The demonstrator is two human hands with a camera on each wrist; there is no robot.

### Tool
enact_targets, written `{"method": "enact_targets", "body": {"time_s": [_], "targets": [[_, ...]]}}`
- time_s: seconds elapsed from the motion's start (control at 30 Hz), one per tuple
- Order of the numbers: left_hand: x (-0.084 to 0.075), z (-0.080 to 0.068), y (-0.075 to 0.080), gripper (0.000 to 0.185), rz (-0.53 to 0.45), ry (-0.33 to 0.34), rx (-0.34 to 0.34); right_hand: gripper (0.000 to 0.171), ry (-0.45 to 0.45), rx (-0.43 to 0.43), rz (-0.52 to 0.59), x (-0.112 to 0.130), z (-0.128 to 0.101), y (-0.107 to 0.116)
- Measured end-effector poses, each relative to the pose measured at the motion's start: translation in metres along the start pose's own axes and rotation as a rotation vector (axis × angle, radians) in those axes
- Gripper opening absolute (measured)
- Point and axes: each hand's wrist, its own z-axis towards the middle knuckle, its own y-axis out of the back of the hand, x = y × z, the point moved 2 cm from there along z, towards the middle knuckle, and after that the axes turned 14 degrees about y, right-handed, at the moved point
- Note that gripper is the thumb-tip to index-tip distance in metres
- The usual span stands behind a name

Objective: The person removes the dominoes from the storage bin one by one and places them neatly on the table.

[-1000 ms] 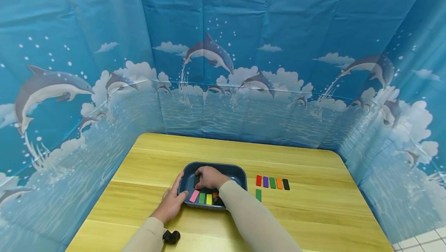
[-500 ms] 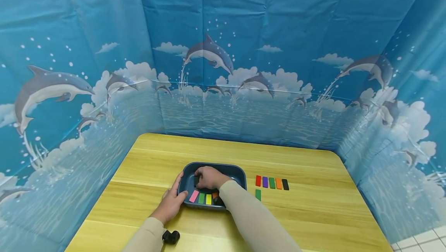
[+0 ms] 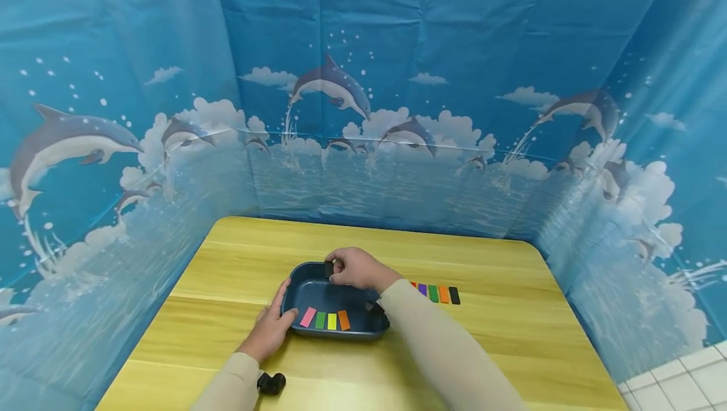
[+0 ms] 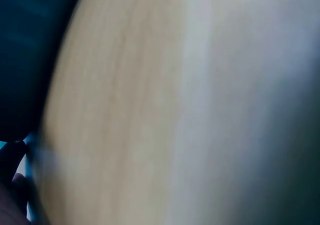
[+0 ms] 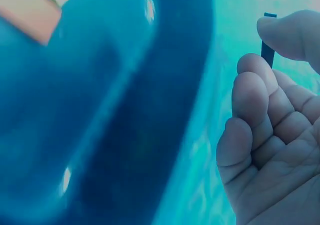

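Observation:
My left hand holds the left front corner of a dark blue tray, thumb over the rim and fingers along the outer wall. Above the tray's far rim, my right hand pinches a black domino block between thumb and forefinger. The right wrist view shows that block edge-on under the thumb, the other fingers curled. Along the tray's near side lie a pink block, a green block, a yellow block and an orange block.
Right of the tray on the yellow wooden table stands a row with a purple block, a green block, an orange block and a black block. My right forearm partly covers a red one. A dolphin-print curtain surrounds the table.
My right hand has risen from inside the tray toward its far rim, with the black domino block in its fingers. My left hand stays at the tray's corner. The view has shifted slightly.

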Motion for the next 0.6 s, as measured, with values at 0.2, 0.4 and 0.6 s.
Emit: {"method": "enact_targets", "body": {"time_s": [0.2,0.4,0.6], "targets": [[0.000,0.002,0.000,0.073,0.013,-0.009,0.013,0.046,-0.038,-0.073,-0.012,-0.021,-0.055,0.039],[-0.002,0.001,0.002,0.073,0.020,-0.015,0.036,0.045,-0.141,-0.127,0.004,-0.060,-0.121,0.053],[-0.003,0.000,0.003,0.073,0.037,-0.004,0.053,0.044,-0.231,-0.144,-0.050,-0.091,-0.173,0.044]]}}
